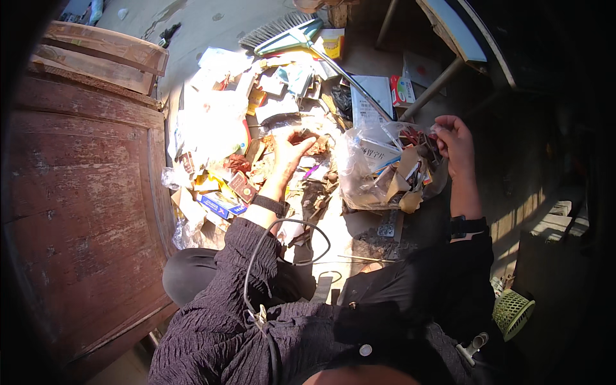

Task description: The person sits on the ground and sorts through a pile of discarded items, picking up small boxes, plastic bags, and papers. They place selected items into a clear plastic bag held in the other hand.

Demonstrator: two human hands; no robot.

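Note:
My right hand pinches the rim of a clear plastic bag. The bag sits on the floor, filled with flattened cartons, cardboard scraps and other litter. My left hand is over the litter pile, thumb and fingers curled towards each other; whether something small is between them is unclear. Beneath and around it lie crumpled brown paper, a purple scrap, a dark red box and a blue-and-white box. Strong sunlight washes out the pile's left part.
A broom lies across the pile's far side, its metal handle reaching the bag. A worn wooden cabinet stands at left. Metal table legs rise at upper right. A red-and-white carton lies beyond the bag, and a green plastic basket is at lower right.

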